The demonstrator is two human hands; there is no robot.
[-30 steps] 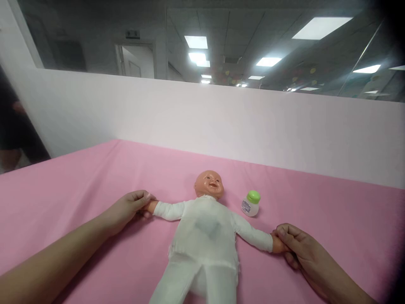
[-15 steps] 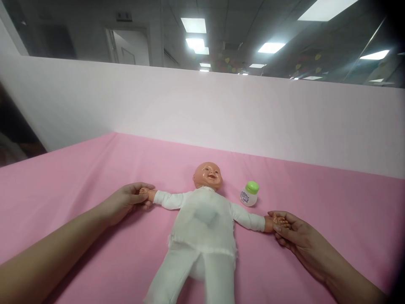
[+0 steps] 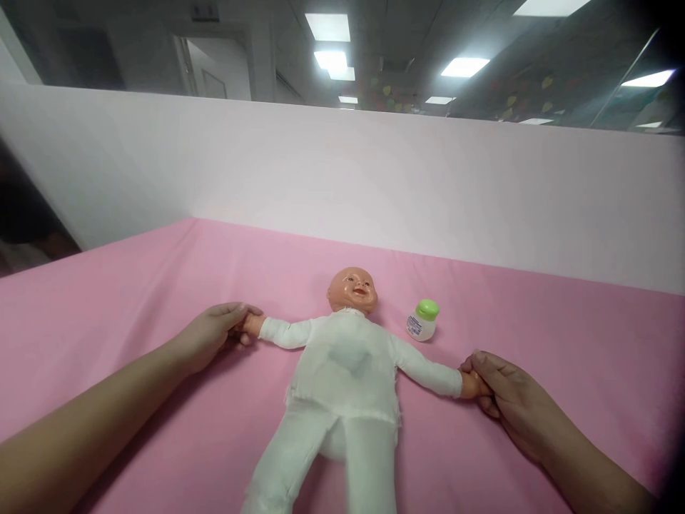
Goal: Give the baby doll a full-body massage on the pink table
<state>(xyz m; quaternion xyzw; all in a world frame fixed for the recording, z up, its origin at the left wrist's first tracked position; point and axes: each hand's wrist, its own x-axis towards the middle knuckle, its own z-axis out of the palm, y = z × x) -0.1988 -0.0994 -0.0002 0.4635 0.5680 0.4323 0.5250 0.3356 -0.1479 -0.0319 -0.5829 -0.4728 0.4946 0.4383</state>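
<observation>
A baby doll [image 3: 342, 364] with a hard plastic head and a white cloth body lies on its back, arms stretched out to both sides. My left hand [image 3: 217, 334] is closed around the doll's hand on the left, thumb on top. On the other side my right hand [image 3: 508, 392] grips the doll's other hand, which my fingers partly hide. Beside the doll's head, to the right, stands a small clear bottle [image 3: 422, 325] with a green cap and a printed label. The doll's feet run out of view at the bottom.
The doll lies on a pink sheet [image 3: 160, 285] that covers the surface. Behind it rises a white panel [image 3: 342, 171], with glass and reflected ceiling lights above. At the far left edge a dark, unclear shape shows past the panel.
My right hand has shifted its hold, the thumb now over the top of the doll's hand, and that doll arm reaches slightly farther right. My left hand keeps its grip.
</observation>
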